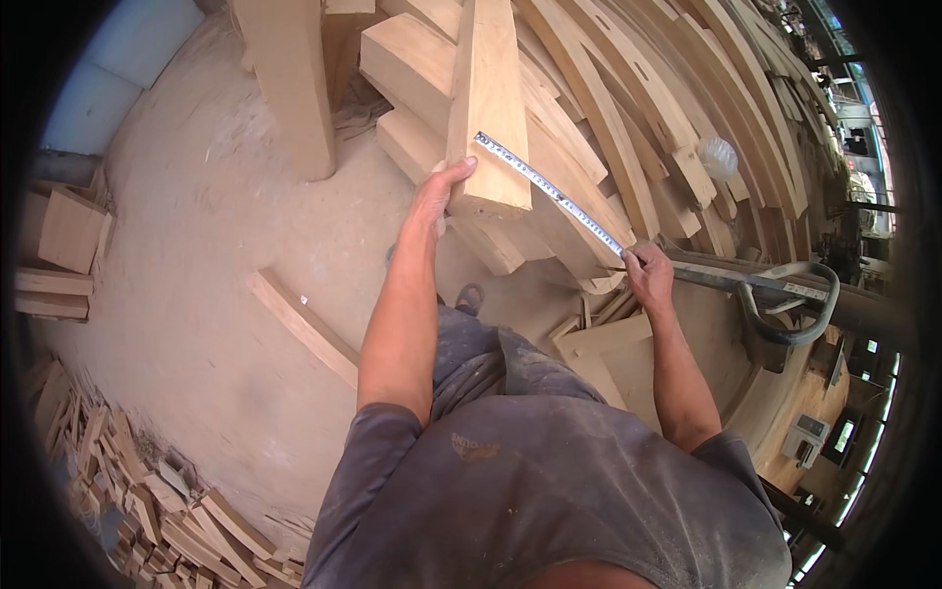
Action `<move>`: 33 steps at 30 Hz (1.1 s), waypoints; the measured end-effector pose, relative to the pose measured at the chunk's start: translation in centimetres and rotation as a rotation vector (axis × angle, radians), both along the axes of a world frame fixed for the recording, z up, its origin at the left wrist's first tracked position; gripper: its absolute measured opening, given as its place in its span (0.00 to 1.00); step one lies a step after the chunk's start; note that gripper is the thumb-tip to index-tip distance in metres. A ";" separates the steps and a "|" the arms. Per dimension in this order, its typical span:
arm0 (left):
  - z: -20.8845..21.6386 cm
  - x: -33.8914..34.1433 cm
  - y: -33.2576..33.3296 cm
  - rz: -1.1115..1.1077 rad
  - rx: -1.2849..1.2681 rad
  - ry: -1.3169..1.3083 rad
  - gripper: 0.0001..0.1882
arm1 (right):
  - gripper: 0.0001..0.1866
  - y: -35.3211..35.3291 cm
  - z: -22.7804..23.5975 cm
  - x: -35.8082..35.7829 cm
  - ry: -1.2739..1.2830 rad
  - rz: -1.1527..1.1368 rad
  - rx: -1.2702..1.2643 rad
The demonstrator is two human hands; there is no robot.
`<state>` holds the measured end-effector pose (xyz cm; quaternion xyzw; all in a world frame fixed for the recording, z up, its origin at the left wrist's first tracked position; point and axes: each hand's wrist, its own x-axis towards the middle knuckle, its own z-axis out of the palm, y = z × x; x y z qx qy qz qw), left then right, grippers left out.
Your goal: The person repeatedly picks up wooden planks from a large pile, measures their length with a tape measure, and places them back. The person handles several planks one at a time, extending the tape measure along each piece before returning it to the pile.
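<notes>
A thick, pale wooden beam (491,93) points toward me, its near end at the middle of the view. My left hand (433,196) grips the left side of that end, thumb on the upper face and other fingers mostly hidden. A white tape measure (554,194) runs slantwise from the beam's upper face down to the right. Its far tip lies on the wood just above my left thumb. At the other end, my right hand (650,275) is closed on the tape, with the case not visible.
More beams (608,108) are stacked behind and to the right. A dark loop handle on a bar (795,304) stands right of my right hand. One loose strip (306,327) lies on the floor at left; offcuts (186,520) are heaped at lower left.
</notes>
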<state>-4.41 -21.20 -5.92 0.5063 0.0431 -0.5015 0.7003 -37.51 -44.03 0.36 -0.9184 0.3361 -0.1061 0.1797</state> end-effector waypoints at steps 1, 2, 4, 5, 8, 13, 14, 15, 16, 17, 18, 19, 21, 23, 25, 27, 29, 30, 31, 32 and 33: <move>-0.3 0.2 -0.3 -0.022 0.013 -0.013 0.44 | 0.05 -0.7 0.3 1.1 0.015 0.025 -0.040; -0.8 0.4 -0.4 -0.041 0.030 -0.026 0.44 | 0.04 -1.4 0.4 2.2 0.030 0.052 -0.075; -2.1 0.4 -0.8 -0.030 0.078 -0.064 0.45 | 0.03 -3.1 0.5 4.3 0.076 0.139 -0.176; -2.5 0.4 -1.1 -0.031 0.100 -0.084 0.46 | 0.03 -3.9 0.7 5.2 0.117 0.164 -0.208; -0.8 0.6 -1.2 -0.086 0.047 -0.055 0.47 | 0.05 -6.3 0.7 6.7 0.175 0.223 -0.303; 0.1 0.7 -1.4 -0.085 0.056 -0.024 0.45 | 0.06 -9.8 -2.5 8.2 0.226 0.248 -0.379; 0.7 0.7 -1.4 -0.083 0.042 -0.015 0.45 | 0.06 -10.4 -3.3 8.5 0.243 0.243 -0.368; 0.4 0.7 -1.4 -0.085 0.047 -0.004 0.45 | 0.06 -10.7 -4.0 8.6 0.261 0.236 -0.357; 0.1 0.8 -1.3 -0.081 0.056 0.005 0.46 | 0.07 -10.6 -4.4 9.4 0.271 0.209 -0.340; -0.1 0.9 -1.3 -0.077 0.064 0.015 0.46 | 0.07 -10.8 -5.1 9.8 0.272 0.200 -0.338; -0.3 0.9 -1.2 -0.097 0.067 0.033 0.47 | 0.07 -11.1 -5.9 10.0 0.273 0.191 -0.336; 0.2 1.0 -1.2 -0.116 0.069 0.052 0.48 | 0.07 -11.5 -6.6 10.0 0.275 0.182 -0.337; 0.7 1.2 -1.6 -0.152 0.061 0.067 0.50 | 0.07 -12.3 -8.0 9.6 0.255 0.169 -0.327; 0.7 1.4 -1.6 -0.170 0.043 0.057 0.52 | 0.07 -12.9 -9.2 9.4 0.240 0.161 -0.319; 0.0 1.6 -1.5 -0.148 0.047 0.059 0.54 | 0.07 -13.4 -9.7 9.2 0.229 0.158 -0.313; -0.5 1.7 -1.2 -0.109 0.051 0.058 0.55 | 0.07 -13.2 -9.7 9.3 0.234 0.198 -0.283; -0.5 1.4 -1.4 -0.058 0.065 0.048 0.57 | 0.06 -13.0 -9.3 10.2 0.236 0.257 -0.230; -0.7 1.3 -1.4 -0.058 0.065 0.042 0.58 | 0.06 -13.0 -9.0 10.5 0.241 0.288 -0.193; -1.0 1.2 -1.8 -0.069 0.060 0.037 0.59 | 0.05 -13.0 -8.9 10.4 0.249 0.309 -0.160; -1.3 1.2 -1.9 -0.079 0.055 0.032 0.60 | 0.04 -12.9 -9.0 10.6 0.240 0.331 -0.117; -1.6 1.2 -1.8 -0.076 0.070 0.032 0.60 | 0.04 -13.0 -9.2 11.1 0.288 0.350 -0.099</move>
